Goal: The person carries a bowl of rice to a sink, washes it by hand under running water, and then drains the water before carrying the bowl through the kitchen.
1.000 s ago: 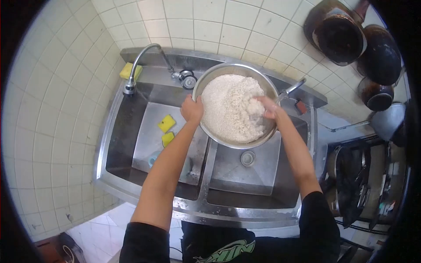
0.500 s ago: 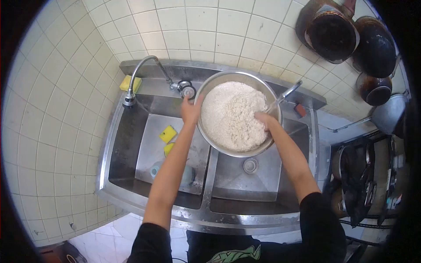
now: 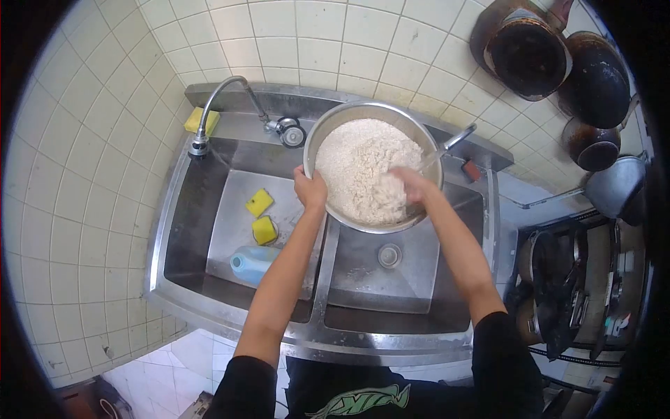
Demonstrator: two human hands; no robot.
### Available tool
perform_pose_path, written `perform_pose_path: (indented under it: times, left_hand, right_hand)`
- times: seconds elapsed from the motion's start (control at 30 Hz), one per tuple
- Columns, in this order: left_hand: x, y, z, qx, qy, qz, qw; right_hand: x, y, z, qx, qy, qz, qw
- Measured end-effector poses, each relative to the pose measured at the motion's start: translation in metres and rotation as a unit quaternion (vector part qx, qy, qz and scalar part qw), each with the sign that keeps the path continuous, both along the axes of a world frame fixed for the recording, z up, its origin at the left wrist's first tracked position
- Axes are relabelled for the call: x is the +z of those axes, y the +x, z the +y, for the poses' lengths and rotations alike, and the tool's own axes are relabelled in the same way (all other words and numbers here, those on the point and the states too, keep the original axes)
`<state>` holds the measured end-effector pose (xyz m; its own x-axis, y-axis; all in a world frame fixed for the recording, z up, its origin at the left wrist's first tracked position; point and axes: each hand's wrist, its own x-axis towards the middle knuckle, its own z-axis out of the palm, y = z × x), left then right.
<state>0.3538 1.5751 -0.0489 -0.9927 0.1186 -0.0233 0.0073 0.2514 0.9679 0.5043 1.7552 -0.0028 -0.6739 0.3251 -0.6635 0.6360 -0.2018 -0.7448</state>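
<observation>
A large round metal bowl (image 3: 372,106) sits over the back of the sink divider and the right basin. Inside it is a pale, crumbly, flour-like mass (image 3: 356,157), finer to the left and clumpier near the middle. My left hand (image 3: 310,188) is closed on the bowl's left rim. My right hand (image 3: 413,187) reaches over the right rim into the clumpy part, its fingers blurred by motion and partly hidden in the mass. A metal utensil handle (image 3: 458,137) leans out over the right rim, its lower end buried.
In the left basin (image 3: 223,202) lie two yellow sponges (image 3: 259,202) and a light-blue bottle (image 3: 252,264). A bent faucet (image 3: 209,115) rises at the back left, beside another sponge (image 3: 202,120). Dark pans (image 3: 527,59) hang on the right wall above a stove (image 3: 558,286).
My left hand has moved from the bowl's upper left down its rim and now grips it. My right hand has moved inward from the right rim into the clumps.
</observation>
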Motion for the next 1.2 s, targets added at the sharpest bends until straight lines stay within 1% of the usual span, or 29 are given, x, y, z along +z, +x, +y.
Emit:
perform_pose_path:
  times: [0.07,0.1,0.17,0.2,0.23,0.27,0.3,0.33,0.4,0.43,0.47,0.53,0.57,0.63,0.67,0.7,0.73,0.77,0.8,0.83,0.9,0.93,0.97,1.0,1.03,1.1,1.13,1.17,1.2]
  left_hand:
    - [0.009,-0.001,0.000,0.001,-0.028,-0.012,1.000]
    - [0.011,0.003,-0.002,-0.001,-0.060,-0.025,0.998]
    - [0.012,0.004,-0.002,0.002,-0.075,-0.028,0.997]
    - [0.011,0.004,-0.002,0.003,-0.088,-0.026,0.996]
    - [0.014,0.004,-0.002,0.012,-0.087,-0.034,0.996]
    - [0.018,0.005,-0.002,0.005,-0.074,-0.045,0.996]
    - [0.020,0.006,-0.004,0.001,-0.060,-0.059,0.996]
    - [0.021,0.007,-0.004,0.016,-0.062,-0.072,0.995]
    - [0.022,0.004,-0.005,-0.018,-0.087,-0.057,0.994]
    - [0.023,0.001,-0.007,-0.017,-0.090,-0.063,0.994]
    - [0.025,-0.001,-0.006,-0.030,-0.108,-0.066,0.992]
    - [0.028,-0.003,-0.003,-0.040,-0.120,-0.078,0.989]
    - [0.027,-0.004,-0.003,-0.047,-0.124,-0.074,0.988]
    - [0.024,-0.003,-0.004,-0.052,-0.127,-0.075,0.988]
    - [0.023,-0.003,-0.003,-0.046,-0.132,-0.065,0.988]
    - [0.023,-0.003,-0.003,-0.042,-0.138,-0.054,0.988]
    - [0.022,-0.005,-0.003,-0.039,-0.137,-0.055,0.988]
    - [0.021,-0.005,-0.003,-0.043,-0.124,-0.064,0.989]
    - [0.021,-0.004,-0.003,-0.048,-0.112,-0.073,0.990]
    - [0.022,-0.003,-0.003,-0.049,-0.113,-0.070,0.990]
    - [0.025,-0.005,-0.003,-0.060,-0.108,-0.080,0.989]
    - [0.026,-0.008,-0.002,-0.055,-0.109,-0.080,0.989]
    - [0.025,-0.007,-0.001,-0.062,-0.126,-0.066,0.988]
    - [0.023,-0.008,-0.002,-0.067,-0.143,-0.053,0.986]
    - [0.023,-0.007,-0.004,-0.062,-0.149,-0.060,0.985]
    - [0.032,-0.013,-0.002,-0.091,-0.159,-0.052,0.982]
    - [0.030,-0.015,0.000,-0.091,-0.159,-0.054,0.982]
    - [0.029,-0.017,0.002,-0.096,-0.154,-0.049,0.982]
    - [0.028,-0.018,0.004,-0.101,-0.148,-0.044,0.983]
  right_hand:
    - [0.011,-0.009,0.020,-0.132,-0.148,0.126,0.972]
    - [0.012,-0.010,0.030,-0.130,-0.151,0.115,0.973]
    - [0.015,-0.017,0.045,-0.006,0.234,0.042,0.971]
    - [0.012,-0.012,0.045,0.000,0.231,0.037,0.972]
    - [0.013,-0.009,0.042,0.124,0.381,-0.033,0.916]
    - [0.012,-0.012,0.040,0.247,0.514,-0.097,0.816]
    - [-0.018,-0.020,0.043,0.249,0.533,-0.226,0.777]
    - [-0.047,-0.020,0.050,0.269,0.531,-0.226,0.771]
    - [-0.097,-0.004,0.075,0.067,0.264,-0.158,0.949]
    - [-0.095,0.001,0.070,-0.050,0.114,-0.119,0.985]
    - [-0.089,0.001,0.072,-0.048,0.117,-0.125,0.984]
    - [-0.057,-0.002,0.074,-0.119,-0.074,0.065,0.988]
    - [-0.027,-0.006,0.063,-0.116,-0.073,0.058,0.989]
    - [0.027,-0.011,0.042,-0.012,0.055,0.118,0.991]
    - [0.017,-0.008,0.045,-0.008,0.056,0.115,0.992]
    - [-0.002,-0.002,0.050,0.126,0.373,0.044,0.918]
    - [-0.014,-0.001,0.054,0.244,0.644,-0.030,0.725]
    - [-0.021,-0.010,0.048,0.264,0.560,-0.179,0.765]
    - [-0.026,-0.008,0.045,0.263,0.559,-0.181,0.765]
    - [-0.030,-0.008,0.043,0.225,0.470,-0.191,0.832]
    - [-0.031,-0.011,0.043,0.181,0.373,-0.191,0.890]
    - [-0.024,-0.006,0.049,0.082,0.219,-0.095,0.968]
    - [-0.017,0.001,0.051,-0.021,0.050,-0.001,0.999]
    - [-0.014,0.003,0.050,-0.122,-0.122,0.091,0.981]
    - [0.002,0.002,0.038,-0.118,-0.128,0.084,0.981]
    - [0.045,-0.005,0.018,0.012,0.177,0.120,0.977]
    - [0.031,-0.001,0.025,0.013,0.176,0.118,0.977]
    - [0.001,0.002,0.044,0.176,0.397,0.024,0.901]
    - [-0.040,0.008,0.067,0.322,0.582,-0.073,0.743]
